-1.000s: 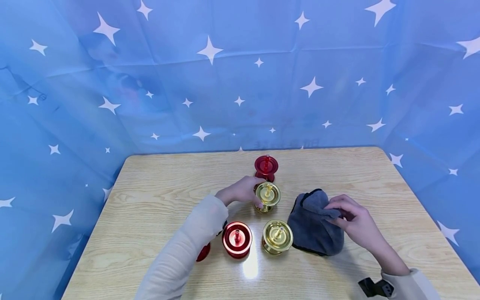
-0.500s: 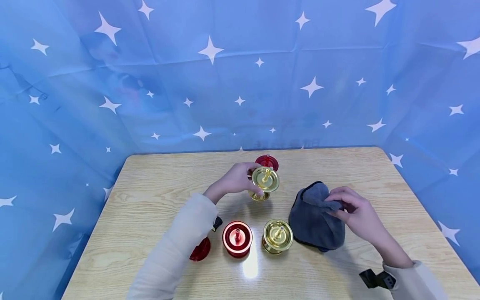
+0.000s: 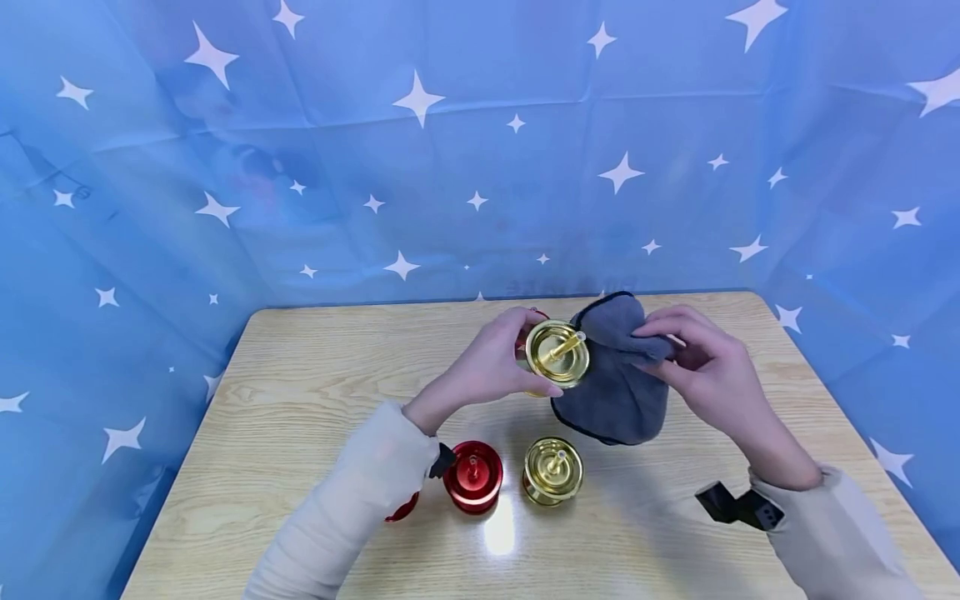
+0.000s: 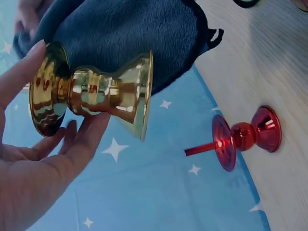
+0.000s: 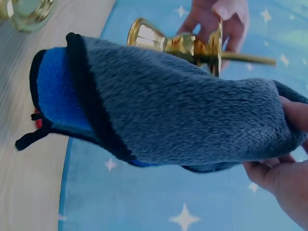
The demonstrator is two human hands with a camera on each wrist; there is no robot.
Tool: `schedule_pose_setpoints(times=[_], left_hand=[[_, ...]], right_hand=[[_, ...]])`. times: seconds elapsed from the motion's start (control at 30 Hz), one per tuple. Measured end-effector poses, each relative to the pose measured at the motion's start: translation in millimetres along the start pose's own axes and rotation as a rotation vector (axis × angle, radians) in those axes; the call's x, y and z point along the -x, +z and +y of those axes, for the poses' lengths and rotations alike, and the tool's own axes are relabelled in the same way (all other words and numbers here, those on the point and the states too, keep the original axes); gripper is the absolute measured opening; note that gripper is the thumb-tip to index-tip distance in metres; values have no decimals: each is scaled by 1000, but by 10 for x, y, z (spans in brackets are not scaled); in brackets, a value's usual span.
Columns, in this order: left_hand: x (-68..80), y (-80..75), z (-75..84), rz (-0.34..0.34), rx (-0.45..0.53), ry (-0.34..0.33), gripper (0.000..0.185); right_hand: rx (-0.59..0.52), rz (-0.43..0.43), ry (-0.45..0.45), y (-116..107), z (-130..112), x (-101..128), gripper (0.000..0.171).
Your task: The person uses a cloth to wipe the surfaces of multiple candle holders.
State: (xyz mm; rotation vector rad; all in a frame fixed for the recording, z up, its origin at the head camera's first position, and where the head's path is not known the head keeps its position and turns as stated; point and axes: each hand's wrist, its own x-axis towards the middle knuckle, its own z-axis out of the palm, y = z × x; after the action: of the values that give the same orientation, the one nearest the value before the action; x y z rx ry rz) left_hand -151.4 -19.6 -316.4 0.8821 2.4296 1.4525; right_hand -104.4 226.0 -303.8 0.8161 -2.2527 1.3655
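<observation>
My left hand grips a gold candle holder by its stem and holds it in the air, tilted on its side. In the left wrist view the gold candle holder lies across my fingers. My right hand pinches a grey cloth, lifted off the table and touching the right side of the holder. The right wrist view shows the grey cloth, blue inside with a black edge, hanging just in front of the gold candle holder.
On the wooden table stand a red candle holder and a second gold candle holder near the front. Another red one is partly hidden by my left sleeve. A further red holder stands farther back. A blue starred backdrop surrounds the table.
My left hand has lifted the gold holder off the table and tilted it. My right hand has raised the cloth and brought it leftward against the holder.
</observation>
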Motion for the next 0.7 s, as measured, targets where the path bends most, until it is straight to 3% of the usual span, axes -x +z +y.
schedule_pose_setpoints(times=[0.1,0.23,0.4,0.57,0.7], left_hand=[[23,23,40,7,-18,-9,71],[49,27,59,-7,-30,-55,74],[79,9,25,-25,-67,-65,77],[107,9,-9,-42,-89,-62,77],[123,24,-1,-66,-84,-63,77]], right_hand=[[-39,-14,-7,90,-58,-71,38],[-2,-62,-4,203,-79,-103,41],[-7,-135,23,325,-21,-92,45],[82,-172,67,399,56,-54,47],[72,-196,128,425,82,-37,45]])
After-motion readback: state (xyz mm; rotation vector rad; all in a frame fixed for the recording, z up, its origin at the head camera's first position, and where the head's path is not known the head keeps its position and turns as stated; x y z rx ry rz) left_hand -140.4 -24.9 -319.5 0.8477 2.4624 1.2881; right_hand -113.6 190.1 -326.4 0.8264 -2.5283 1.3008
